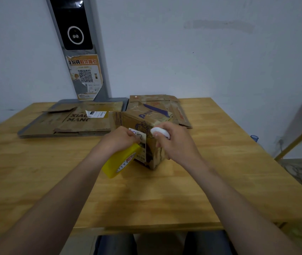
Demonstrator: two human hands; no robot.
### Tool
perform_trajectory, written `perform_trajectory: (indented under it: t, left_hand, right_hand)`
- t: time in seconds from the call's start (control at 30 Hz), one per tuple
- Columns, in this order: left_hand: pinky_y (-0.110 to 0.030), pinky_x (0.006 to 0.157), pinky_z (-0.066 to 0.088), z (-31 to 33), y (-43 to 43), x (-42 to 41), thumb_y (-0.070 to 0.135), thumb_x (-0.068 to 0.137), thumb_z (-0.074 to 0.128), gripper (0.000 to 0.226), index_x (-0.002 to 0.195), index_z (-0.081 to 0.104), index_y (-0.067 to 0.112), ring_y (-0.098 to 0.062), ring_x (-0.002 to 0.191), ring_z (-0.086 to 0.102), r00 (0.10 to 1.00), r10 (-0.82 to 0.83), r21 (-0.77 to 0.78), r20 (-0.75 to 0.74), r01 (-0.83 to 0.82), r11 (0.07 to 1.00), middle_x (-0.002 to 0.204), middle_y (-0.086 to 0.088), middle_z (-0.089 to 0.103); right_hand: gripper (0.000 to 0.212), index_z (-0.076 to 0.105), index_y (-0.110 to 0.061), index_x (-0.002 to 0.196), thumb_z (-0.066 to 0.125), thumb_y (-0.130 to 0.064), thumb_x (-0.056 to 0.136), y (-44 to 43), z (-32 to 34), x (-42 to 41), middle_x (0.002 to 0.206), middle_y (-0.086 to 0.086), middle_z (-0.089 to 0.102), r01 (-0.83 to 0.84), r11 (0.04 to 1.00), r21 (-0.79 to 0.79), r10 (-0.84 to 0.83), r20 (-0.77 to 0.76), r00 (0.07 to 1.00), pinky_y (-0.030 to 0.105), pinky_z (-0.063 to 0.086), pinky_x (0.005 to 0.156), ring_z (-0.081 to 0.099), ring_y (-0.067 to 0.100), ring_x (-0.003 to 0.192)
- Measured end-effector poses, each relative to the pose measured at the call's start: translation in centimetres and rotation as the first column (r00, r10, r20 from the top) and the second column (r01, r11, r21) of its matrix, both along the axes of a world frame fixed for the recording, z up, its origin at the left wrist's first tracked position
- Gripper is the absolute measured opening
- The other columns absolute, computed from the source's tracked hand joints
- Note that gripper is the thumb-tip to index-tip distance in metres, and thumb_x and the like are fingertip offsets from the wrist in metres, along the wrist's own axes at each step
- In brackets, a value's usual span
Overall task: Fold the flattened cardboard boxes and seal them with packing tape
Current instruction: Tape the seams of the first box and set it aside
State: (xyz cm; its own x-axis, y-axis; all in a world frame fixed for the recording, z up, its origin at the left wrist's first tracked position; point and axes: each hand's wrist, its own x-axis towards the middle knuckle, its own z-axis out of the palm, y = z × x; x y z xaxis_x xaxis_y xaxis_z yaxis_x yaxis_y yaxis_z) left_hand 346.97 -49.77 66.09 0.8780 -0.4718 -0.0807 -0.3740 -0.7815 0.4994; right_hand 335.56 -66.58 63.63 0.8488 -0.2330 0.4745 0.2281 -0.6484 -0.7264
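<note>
Box (128, 119): folded up, standing mid-table (36, 172).
Left hand (120, 138): fingers curled on yellow tape roll (118, 163), held against box's near face.
Right hand (174, 144): wrapped round small white object (160, 131) at box top.
Flat cardboard (69, 120): behind.

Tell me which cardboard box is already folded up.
The small box in the middle; the XIAO MANG sheet at left and the pile behind lie flat.
</note>
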Motion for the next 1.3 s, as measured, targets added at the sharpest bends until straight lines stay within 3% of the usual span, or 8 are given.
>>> perform_trajectory:
  t: [0.17, 0.4, 0.7, 0.87, 1.0, 1.1, 1.23, 1.3]
  left_hand:
    - [-0.040, 0.086, 0.051, 0.4, 0.1, -0.2, 0.036, 0.097, 0.058, 0.024, 0.088, 0.080, 0.031, -0.024, 0.097, 0.064, 0.999, -0.014, -0.010, -0.037, 0.014, 1.000, 0.103, -0.006, 0.070]
    - [-0.045, 0.093, 0.054, 0.2, 0.5, 0.2, 0.034, 0.100, 0.053, 0.031, 0.107, 0.080, 0.020, -0.026, 0.100, 0.066, 1.000, -0.007, -0.022, -0.016, 0.006, 1.000, 0.111, -0.008, 0.073]
    - [-0.036, 0.087, 0.051, -0.7, 0.8, 1.2, 0.037, 0.099, 0.060, 0.022, 0.089, 0.080, 0.038, -0.017, 0.102, 0.061, 1.000, -0.012, -0.035, -0.029, 0.011, 0.999, 0.120, 0.004, 0.070]
    - [-0.034, 0.091, 0.047, -1.2, 1.2, 1.3, 0.038, 0.096, 0.062, 0.019, 0.097, 0.081, 0.036, -0.020, 0.115, 0.061, 1.000, 0.008, -0.021, -0.001, -0.008, 1.000, 0.132, 0.009, 0.067]
    - [-0.034, 0.093, 0.046, -1.4, 1.2, 1.0, 0.043, 0.096, 0.063, 0.016, 0.087, 0.076, 0.042, -0.022, 0.125, 0.057, 1.000, 0.020, -0.005, -0.012, -0.020, 1.000, 0.138, 0.012, 0.064]
    - [-0.034, 0.094, 0.044, -1.6, 1.1, 0.7, 0.044, 0.096, 0.063, 0.016, 0.096, 0.078, 0.040, -0.024, 0.128, 0.055, 0.999, 0.032, 0.007, -0.017, -0.032, 0.999, 0.142, 0.010, 0.060]
    - [-0.032, 0.087, 0.040, -1.5, 1.4, 0.4, 0.044, 0.097, 0.062, 0.020, 0.103, 0.079, 0.039, -0.025, 0.125, 0.056, 0.998, 0.045, -0.015, -0.035, -0.045, 0.999, 0.140, 0.008, 0.062]
    - [-0.031, 0.086, 0.040, -1.5, 1.6, 0.4, 0.043, 0.097, 0.061, 0.020, 0.103, 0.080, 0.038, -0.024, 0.123, 0.056, 0.998, 0.050, -0.042, -0.042, -0.052, 0.998, 0.139, 0.008, 0.063]
  right_hand:
    - [0.017, 0.066, -0.020, 0.099, 0.062, -0.037, 0.100, 2.8, -0.3, 2.7, 0.079, -0.007, 0.061, 0.111, 0.927, -0.357, -0.122, -0.008, 0.993, 0.031, 0.038, 0.056, 0.056, 0.013, 0.069]
    - [0.024, 0.065, -0.013, 0.099, 0.057, -0.036, 0.102, 3.7, -0.5, 4.6, 0.085, 0.005, 0.065, 0.185, 0.815, -0.549, -0.233, -0.018, 0.972, 0.035, 0.038, 0.057, 0.060, 0.027, 0.077]
    - [0.019, 0.063, -0.015, 0.091, 0.058, -0.031, 0.099, 1.6, -1.8, 3.2, 0.076, 0.003, 0.062, 0.099, 0.825, -0.557, -0.184, -0.099, 0.978, 0.035, 0.034, 0.050, 0.057, 0.024, 0.068]
    - [0.026, 0.066, -0.012, 0.081, 0.057, -0.030, 0.098, 0.1, -3.0, 2.4, 0.081, 0.007, 0.062, -0.041, 0.864, -0.502, -0.064, -0.191, 0.979, 0.042, 0.046, 0.062, 0.057, 0.028, 0.074]
    - [0.016, 0.078, -0.035, 0.099, 0.063, -0.041, 0.097, -1.9, -4.6, 1.1, 0.093, -0.003, 0.066, -0.122, 0.839, -0.530, -0.086, -0.350, 0.933, 0.033, 0.044, 0.064, 0.062, 0.022, 0.086]
    - [0.011, 0.078, -0.034, 0.096, 0.068, -0.031, 0.096, -3.3, -6.3, 0.8, 0.097, -0.001, 0.068, -0.111, 0.822, -0.559, -0.197, -0.461, 0.865, 0.030, 0.044, 0.066, 0.066, 0.024, 0.091]
    - [0.034, 0.077, -0.032, 0.117, 0.060, -0.010, 0.096, -4.5, -6.5, 1.2, 0.121, 0.004, 0.068, -0.169, 0.819, -0.548, -0.225, -0.578, 0.784, 0.037, 0.056, 0.085, 0.065, 0.026, 0.108]
    - [0.035, 0.076, -0.029, 0.117, 0.057, -0.010, 0.094, -4.9, -5.2, 1.7, 0.120, 0.005, 0.068, -0.119, 0.839, -0.531, -0.212, -0.520, 0.827, 0.040, 0.056, 0.089, 0.065, 0.027, 0.110]
